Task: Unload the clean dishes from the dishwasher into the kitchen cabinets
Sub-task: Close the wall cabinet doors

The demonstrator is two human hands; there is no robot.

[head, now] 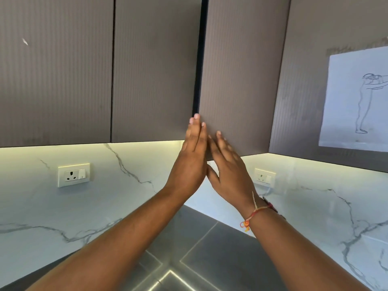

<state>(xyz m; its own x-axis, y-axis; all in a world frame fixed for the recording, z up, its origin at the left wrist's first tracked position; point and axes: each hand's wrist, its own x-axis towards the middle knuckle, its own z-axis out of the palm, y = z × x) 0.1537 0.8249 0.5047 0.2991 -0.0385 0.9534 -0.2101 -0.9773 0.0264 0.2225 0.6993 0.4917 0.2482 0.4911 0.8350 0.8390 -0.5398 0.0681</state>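
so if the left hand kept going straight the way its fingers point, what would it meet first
The left hand points up, touching the left edge of the ribbed cabinet door. Going on, it would likely slide up that edge beside the dark gap; depth is unclear.

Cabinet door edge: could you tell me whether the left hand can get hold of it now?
Probably yes: the left hand has its fingers at the door edge, where a dark gap shows it ajar; nothing lies between. The right hand rests flat beside it.
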